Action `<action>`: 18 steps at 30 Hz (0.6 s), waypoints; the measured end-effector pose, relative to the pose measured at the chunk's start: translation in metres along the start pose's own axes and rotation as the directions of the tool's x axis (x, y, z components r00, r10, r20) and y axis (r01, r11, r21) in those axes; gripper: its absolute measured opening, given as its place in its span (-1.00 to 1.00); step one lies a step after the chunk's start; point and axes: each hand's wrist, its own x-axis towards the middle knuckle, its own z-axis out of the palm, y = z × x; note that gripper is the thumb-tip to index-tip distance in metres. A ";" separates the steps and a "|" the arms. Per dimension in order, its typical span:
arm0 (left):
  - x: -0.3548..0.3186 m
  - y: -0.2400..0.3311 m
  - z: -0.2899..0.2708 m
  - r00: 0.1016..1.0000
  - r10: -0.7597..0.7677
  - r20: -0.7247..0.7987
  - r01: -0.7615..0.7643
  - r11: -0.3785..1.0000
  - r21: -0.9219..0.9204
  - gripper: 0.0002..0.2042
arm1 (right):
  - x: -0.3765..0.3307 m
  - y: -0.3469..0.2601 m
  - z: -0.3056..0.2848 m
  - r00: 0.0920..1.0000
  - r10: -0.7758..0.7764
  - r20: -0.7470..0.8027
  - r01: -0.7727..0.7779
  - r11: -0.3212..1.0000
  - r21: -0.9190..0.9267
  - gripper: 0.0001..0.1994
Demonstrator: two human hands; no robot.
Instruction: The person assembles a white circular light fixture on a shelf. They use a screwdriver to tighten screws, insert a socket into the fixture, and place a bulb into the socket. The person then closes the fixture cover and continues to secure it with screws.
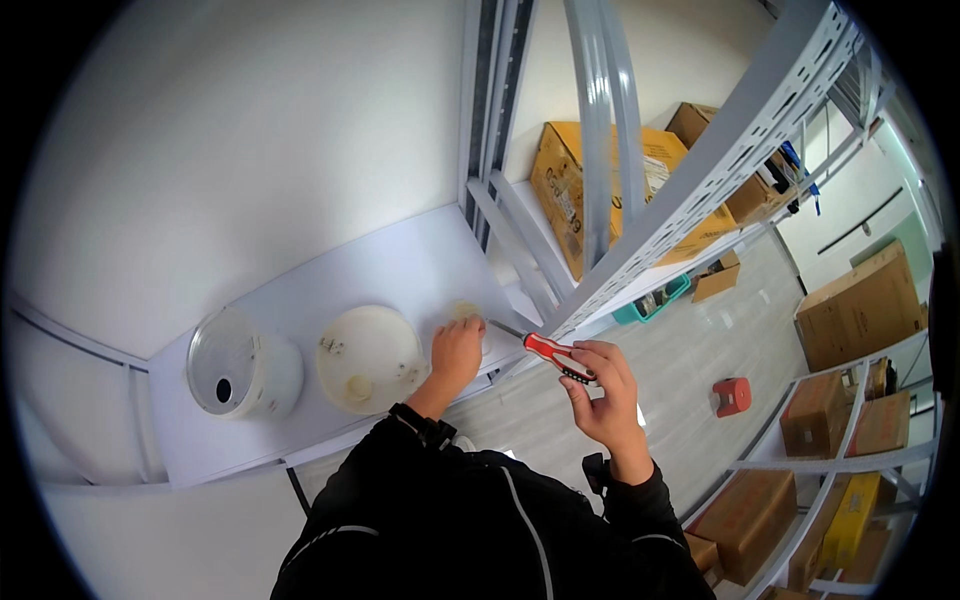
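Observation:
In my right hand (610,405) is a screwdriver (543,348) with a red and black handle, held between thumb and fingers. Its metal shaft points left, toward my other hand. My left hand (456,355) is closed at a small pale-yellow round piece (463,309) on the white tabletop (420,245); the fingers partly hide it. Left of that hand lies a wide white round dish or lid (370,335) with dark specks, and a small pale ring (358,388) sits on it. Beyond it stands a white drum (275,375) with a black round spot on its top.
A grey metal rack post (690,170) rises close to the right of my hands. Behind it, a yellow-orange carton (560,180) sits on a shelf. A teal bin (655,300), a red stool (732,396) and shelves of brown boxes (745,515) are at the right.

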 end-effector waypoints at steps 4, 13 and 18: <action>-0.010 0.004 -0.043 0.993 -0.095 -0.073 0.067 0.945 -0.319 -0.90 | 0.007 0.004 0.014 1.000 -0.003 -0.011 0.003 0.999 0.046 -0.62; -0.042 -0.001 -0.127 0.905 -0.298 -0.304 0.072 0.811 -0.581 -0.85 | 0.027 0.008 0.046 1.000 -0.013 0.003 0.012 0.973 0.232 -0.65; -0.057 -0.006 -0.148 0.891 -0.296 -0.343 0.056 0.824 -0.564 -0.85 | 0.024 0.011 0.062 0.991 0.109 0.084 -0.135 0.884 0.448 -0.64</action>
